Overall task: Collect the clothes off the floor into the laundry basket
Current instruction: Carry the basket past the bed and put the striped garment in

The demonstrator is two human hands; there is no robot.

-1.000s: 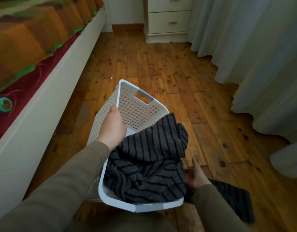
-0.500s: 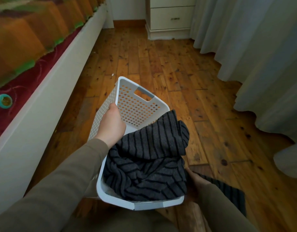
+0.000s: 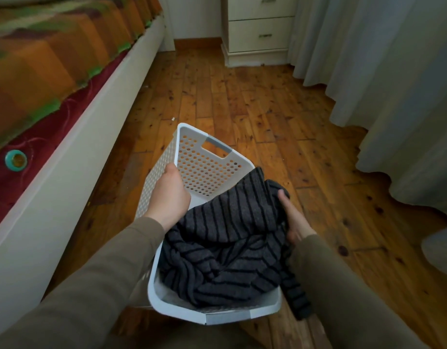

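Note:
A white perforated laundry basket sits on the wooden floor right in front of me. My left hand grips its left rim. A grey garment with black stripes fills most of the basket and spills over the right rim. One striped sleeve hangs outside down to the floor at the lower right. My right hand holds the garment's folded edge at the right rim, fingers pressed into the cloth.
A bed with a white frame and a patterned orange cover runs along the left. A small teal ring lies on it. White drawers stand at the back, and long pale curtains hang on the right.
My right hand has risen from the floor beside the basket to the right rim, bringing the loose striped cloth up with it. My left hand has stayed on the rim.

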